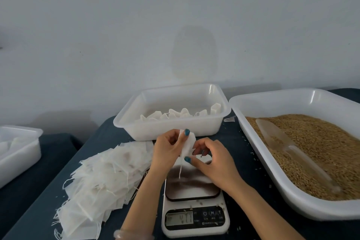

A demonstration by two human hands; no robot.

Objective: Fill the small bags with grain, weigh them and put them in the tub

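Left hand (167, 151) and right hand (213, 162) pinch bag (188, 143) over scale (194, 200).

Scale (195, 203) display (179, 218) is showing blurred digits, looking like 47; buttons (212, 213) are showing power sign, M, T.

The readout (179, 218) on the scale (194, 226) is blurred; its digits and the button markings beside it cannot be read. The left hand (167, 150) and right hand (212, 161) cover the far part of the weighing plate, and their fingers hide much of the small bag (188, 144) pinched between them, so its fill cannot be judged. The grain tray (272, 101) is cut off by the right edge, the side tub (19, 154) by the left edge, and the pile of empty bags (101, 181) and 2 forearms by the bottom edge, while the middle tub (167, 130) hides the lower parts of its filled bags (175, 115), leaving no firm count.
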